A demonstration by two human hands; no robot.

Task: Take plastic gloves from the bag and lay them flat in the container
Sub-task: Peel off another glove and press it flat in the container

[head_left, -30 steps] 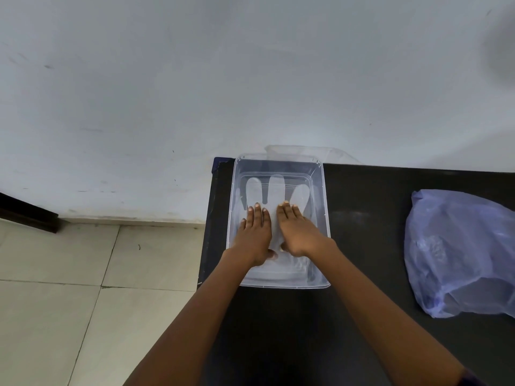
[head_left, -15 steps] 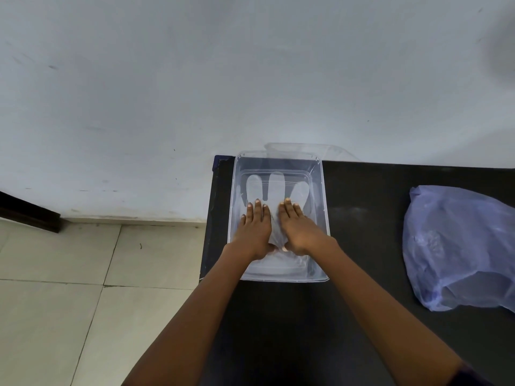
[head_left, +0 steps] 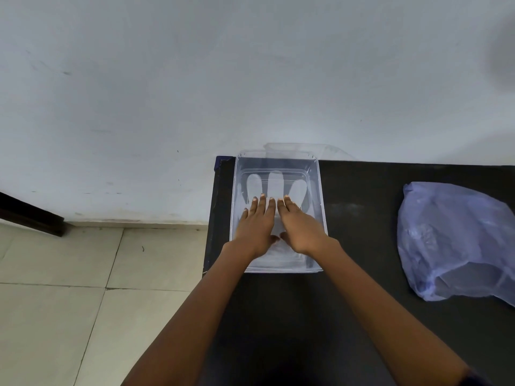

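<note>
Both palms are down flat, fingers stretched out and close together: the left hand (head_left: 257,225) and right hand (head_left: 299,227) press side by side on the plastic glove (head_left: 276,185), gripping nothing. The glove lies flat on the floor of the clear container (head_left: 320,190), its long axis running front to back, fingers pointing toward the wall (head_left: 250,79). On the black table (head_left: 362,204), well apart to the right, sits the bluish bag (head_left: 457,240).

The bench (head_left: 362,218) is plain black. The container (head_left: 320,190) is clear, colourless plastic, and the glove (head_left: 276,182) in it is a milky, translucent white. The bag (head_left: 451,240) is pale lilac-blue. The wall (head_left: 195,79) is off-white, the floor (head_left: 55,288) cream tiles.
</note>
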